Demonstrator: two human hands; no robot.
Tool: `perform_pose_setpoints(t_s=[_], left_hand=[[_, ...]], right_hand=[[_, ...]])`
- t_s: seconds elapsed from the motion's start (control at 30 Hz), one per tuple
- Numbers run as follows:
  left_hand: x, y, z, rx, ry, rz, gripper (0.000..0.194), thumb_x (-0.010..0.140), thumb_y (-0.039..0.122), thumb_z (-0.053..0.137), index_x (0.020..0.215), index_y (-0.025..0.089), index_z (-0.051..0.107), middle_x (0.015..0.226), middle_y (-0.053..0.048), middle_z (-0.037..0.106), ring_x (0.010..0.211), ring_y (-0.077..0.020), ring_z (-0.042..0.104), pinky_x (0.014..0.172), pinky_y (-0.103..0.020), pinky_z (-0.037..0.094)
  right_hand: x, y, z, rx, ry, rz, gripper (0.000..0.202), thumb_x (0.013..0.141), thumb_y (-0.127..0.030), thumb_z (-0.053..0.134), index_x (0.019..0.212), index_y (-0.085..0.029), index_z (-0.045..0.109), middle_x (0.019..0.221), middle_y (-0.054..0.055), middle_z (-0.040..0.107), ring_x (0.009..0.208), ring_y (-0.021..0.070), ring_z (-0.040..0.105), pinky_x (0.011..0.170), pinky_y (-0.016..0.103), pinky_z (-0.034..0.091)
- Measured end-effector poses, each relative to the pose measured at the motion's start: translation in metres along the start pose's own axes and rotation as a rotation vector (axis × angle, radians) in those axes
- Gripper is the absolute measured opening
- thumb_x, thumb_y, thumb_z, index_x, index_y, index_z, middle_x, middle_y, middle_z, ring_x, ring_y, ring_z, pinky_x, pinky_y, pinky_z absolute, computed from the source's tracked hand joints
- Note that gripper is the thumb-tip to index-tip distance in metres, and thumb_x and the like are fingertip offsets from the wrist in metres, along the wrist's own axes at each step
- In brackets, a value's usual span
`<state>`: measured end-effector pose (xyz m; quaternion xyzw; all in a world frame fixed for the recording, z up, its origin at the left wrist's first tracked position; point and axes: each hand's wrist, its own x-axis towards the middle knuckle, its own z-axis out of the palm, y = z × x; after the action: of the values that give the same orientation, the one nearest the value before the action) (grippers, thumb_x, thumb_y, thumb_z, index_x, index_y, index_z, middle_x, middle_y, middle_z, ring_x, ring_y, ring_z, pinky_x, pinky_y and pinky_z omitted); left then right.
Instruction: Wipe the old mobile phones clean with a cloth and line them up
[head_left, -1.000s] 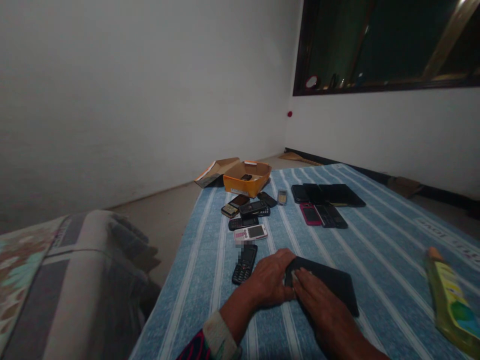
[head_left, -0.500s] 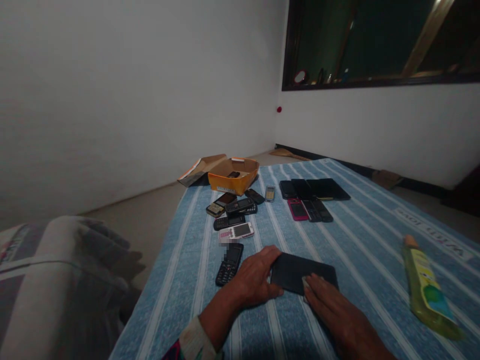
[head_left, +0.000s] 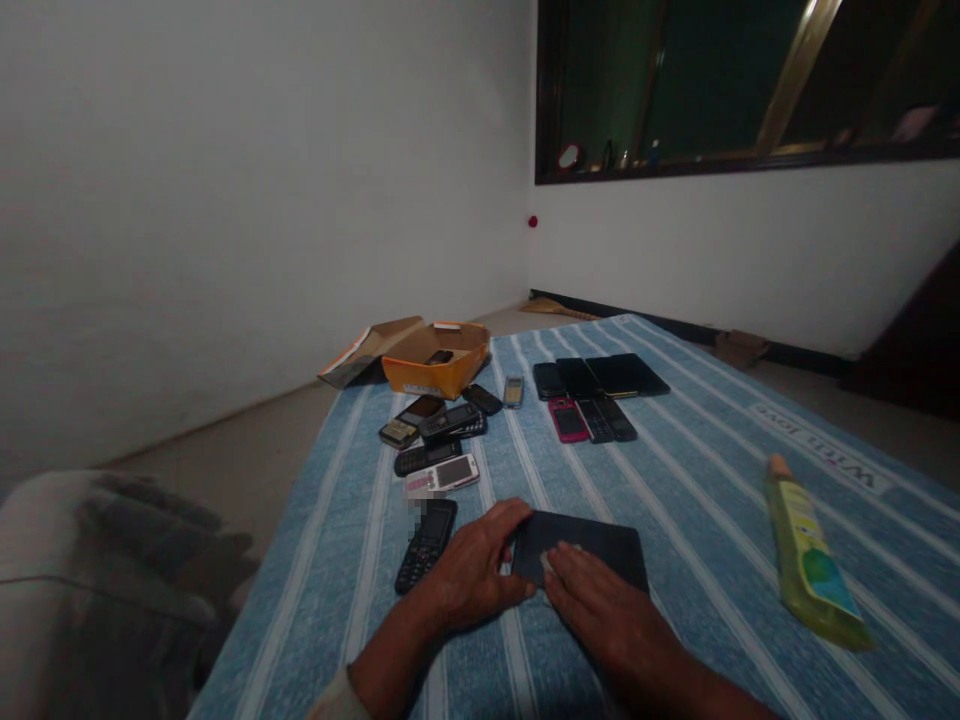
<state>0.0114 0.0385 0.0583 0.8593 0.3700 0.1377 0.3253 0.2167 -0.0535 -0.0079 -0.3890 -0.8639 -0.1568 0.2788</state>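
Note:
A dark flat tablet (head_left: 619, 548) lies on the striped blue cover in front of me. My left hand (head_left: 480, 568) grips its left edge, thumb on the near side and fingers toward the far corner. Over the tablet's face, my right hand (head_left: 607, 610) presses down with fingers together on a small pale cloth (head_left: 547, 561), mostly hidden under them. Just left of my left hand rests a black keypad phone (head_left: 427, 545). Beyond it is a white and pink phone (head_left: 444, 474), close to a black phone (head_left: 420, 457).
An open orange box (head_left: 424, 377) with a phone inside stands at the far end, near more loose phones (head_left: 450, 420). A pink phone (head_left: 568, 420) and several dark devices (head_left: 626, 375) form rows at far right. A bottle of yellow-green liquid (head_left: 814, 565) lies at right.
My right hand has slid left across the tablet with the cloth, closer to my left hand. My left hand keeps its grip. The whole view has turned slightly right.

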Motion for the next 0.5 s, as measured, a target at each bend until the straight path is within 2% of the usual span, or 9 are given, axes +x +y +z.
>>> perform_pose_setpoints(t_s=[0.27, 0.37, 0.5], left_hand=[[0.002, 0.003, 0.0, -0.041, -0.018, -0.083, 0.063, 0.061, 0.02, 0.073, 0.121, 0.022, 0.053, 0.115, -0.003, 0.058, 0.077, -0.0142, 0.053, 0.072, -0.028, 0.047], [0.003, -0.001, 0.002, -0.075, -0.01, -0.075, 0.061, 0.06, 0.021, 0.075, 0.118, 0.021, 0.056, 0.115, -0.002, 0.059, 0.077, -0.0141, 0.053, 0.071, -0.027, 0.047], [0.003, -0.005, 0.004, -0.088, 0.016, -0.077, 0.064, 0.062, 0.022, 0.074, 0.123, 0.021, 0.054, 0.12, -0.004, 0.058, 0.077, -0.0135, 0.053, 0.072, -0.028, 0.048]], right_hand=[[-0.05, 0.018, 0.0, -0.024, 0.02, 0.059, 0.047, 0.094, -0.006, 0.035, 0.138, -0.015, 0.046, 0.139, 0.011, 0.055, 0.139, 0.0204, 0.034, 0.107, 0.037, 0.043], [-0.044, 0.015, 0.001, -0.032, 0.027, 0.051, 0.046, 0.092, -0.004, 0.036, 0.136, -0.013, 0.048, 0.136, 0.013, 0.056, 0.139, 0.0219, 0.034, 0.105, 0.038, 0.045], [-0.015, 0.004, 0.001, 0.009, 0.022, 0.022, 0.046, 0.087, -0.001, 0.037, 0.13, -0.01, 0.053, 0.132, 0.016, 0.059, 0.136, 0.0233, 0.039, 0.104, 0.04, 0.046]])
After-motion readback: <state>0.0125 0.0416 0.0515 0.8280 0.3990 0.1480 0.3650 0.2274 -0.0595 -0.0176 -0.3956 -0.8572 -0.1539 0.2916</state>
